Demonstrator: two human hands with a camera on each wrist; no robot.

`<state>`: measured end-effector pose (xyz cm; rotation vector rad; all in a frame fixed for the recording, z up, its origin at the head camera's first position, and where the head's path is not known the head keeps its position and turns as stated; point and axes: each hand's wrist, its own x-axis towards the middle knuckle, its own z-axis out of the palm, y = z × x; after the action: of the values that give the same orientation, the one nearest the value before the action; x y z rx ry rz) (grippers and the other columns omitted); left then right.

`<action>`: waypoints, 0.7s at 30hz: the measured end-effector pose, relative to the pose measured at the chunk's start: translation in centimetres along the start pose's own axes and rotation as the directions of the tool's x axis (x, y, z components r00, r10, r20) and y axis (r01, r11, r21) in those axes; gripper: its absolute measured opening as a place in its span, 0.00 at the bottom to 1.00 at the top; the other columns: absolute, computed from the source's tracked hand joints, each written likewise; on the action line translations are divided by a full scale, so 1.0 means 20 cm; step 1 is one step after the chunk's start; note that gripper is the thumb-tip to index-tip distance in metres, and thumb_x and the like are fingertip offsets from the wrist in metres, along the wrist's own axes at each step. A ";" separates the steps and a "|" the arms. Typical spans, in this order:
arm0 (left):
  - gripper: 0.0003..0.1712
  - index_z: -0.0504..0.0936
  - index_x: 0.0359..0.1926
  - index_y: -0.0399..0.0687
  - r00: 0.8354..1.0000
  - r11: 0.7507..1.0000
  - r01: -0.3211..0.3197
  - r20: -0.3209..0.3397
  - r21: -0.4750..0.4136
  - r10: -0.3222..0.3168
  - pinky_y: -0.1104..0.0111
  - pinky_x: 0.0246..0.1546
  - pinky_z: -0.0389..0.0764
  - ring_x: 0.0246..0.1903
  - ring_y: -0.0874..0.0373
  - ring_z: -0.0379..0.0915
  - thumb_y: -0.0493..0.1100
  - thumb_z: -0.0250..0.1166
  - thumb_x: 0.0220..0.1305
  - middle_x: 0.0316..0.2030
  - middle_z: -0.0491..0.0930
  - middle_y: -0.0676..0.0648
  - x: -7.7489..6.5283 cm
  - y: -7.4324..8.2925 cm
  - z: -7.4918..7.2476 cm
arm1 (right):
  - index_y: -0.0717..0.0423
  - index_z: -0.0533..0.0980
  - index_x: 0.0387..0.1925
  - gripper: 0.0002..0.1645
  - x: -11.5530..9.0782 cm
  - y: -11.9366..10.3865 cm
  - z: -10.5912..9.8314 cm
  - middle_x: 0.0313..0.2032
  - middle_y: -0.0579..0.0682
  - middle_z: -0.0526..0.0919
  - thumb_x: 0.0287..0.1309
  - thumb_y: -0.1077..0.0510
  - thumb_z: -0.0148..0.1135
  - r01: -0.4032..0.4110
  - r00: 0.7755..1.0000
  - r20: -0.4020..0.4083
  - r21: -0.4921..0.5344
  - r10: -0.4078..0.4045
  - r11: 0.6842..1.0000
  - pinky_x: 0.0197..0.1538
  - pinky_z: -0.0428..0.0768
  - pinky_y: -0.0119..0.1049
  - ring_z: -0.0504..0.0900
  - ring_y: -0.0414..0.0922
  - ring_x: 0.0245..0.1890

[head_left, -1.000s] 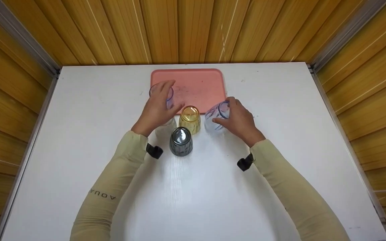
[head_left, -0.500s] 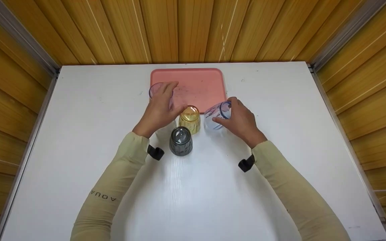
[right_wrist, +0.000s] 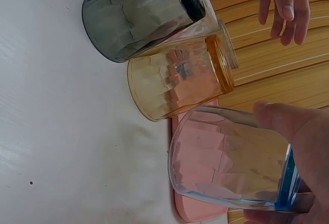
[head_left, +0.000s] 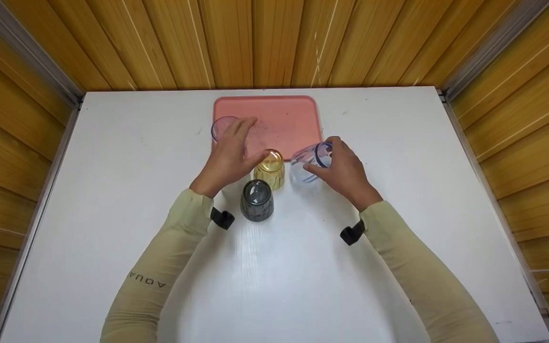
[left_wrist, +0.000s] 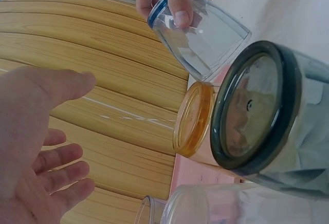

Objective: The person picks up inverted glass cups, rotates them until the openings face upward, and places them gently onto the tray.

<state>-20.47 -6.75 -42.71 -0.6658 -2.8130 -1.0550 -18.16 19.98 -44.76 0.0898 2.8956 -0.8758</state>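
Observation:
My right hand [head_left: 347,172] grips a pale blue drinking glass [head_left: 304,161] by its blue base end. Tilted in the fingers, its wide mouth points down and left, close to the tray's front right corner. My left hand [head_left: 229,155] is raised over the left glasses, fingers spread and holding nothing. An amber glass [head_left: 269,178] stands upside down in the middle, with a dark grey glass [head_left: 257,206] upside down in front of it. Under the left hand a clear glass [left_wrist: 200,206] is mostly hidden in the head view. Beyond it shows a purple-tinted glass [head_left: 222,127].
A pink tray [head_left: 286,114] lies at the back of the white table [head_left: 274,286], behind the glasses. Wood-patterned walls [head_left: 274,43] enclose the table at the back and both sides.
The blue glass has tipped further over and shifted slightly right with my right hand. My left hand has drifted a little to the right, its thumb now overlapping the amber glass in the head view.

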 end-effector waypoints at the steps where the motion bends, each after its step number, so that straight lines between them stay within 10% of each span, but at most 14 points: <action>1: 0.45 0.59 0.72 0.49 1.000 1.000 -0.001 0.003 0.000 0.001 0.51 0.69 0.65 0.68 0.50 0.60 0.57 0.67 0.60 0.68 0.63 0.46 0.00 0.00 0.00 | 0.54 0.57 0.66 0.54 0.00 0.00 0.00 0.59 0.54 0.72 0.47 0.32 0.68 -0.001 1.000 -0.003 0.003 0.001 1.000 0.61 0.77 0.49 0.73 0.49 0.57; 21: 0.44 0.60 0.71 0.51 1.000 1.000 -0.025 0.005 -0.011 0.025 0.56 0.69 0.66 0.66 0.53 0.62 0.56 0.68 0.59 0.67 0.64 0.48 -0.01 0.00 0.04 | 0.55 0.60 0.62 0.49 -0.02 0.01 0.00 0.51 0.54 0.75 0.49 0.31 0.66 0.071 0.993 -0.094 0.034 -0.067 0.997 0.53 0.81 0.45 0.76 0.47 0.51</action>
<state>-20.20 -6.27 -43.33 -0.7041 -2.7974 -1.0671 -17.68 20.13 -44.70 0.0345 2.9853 -0.9624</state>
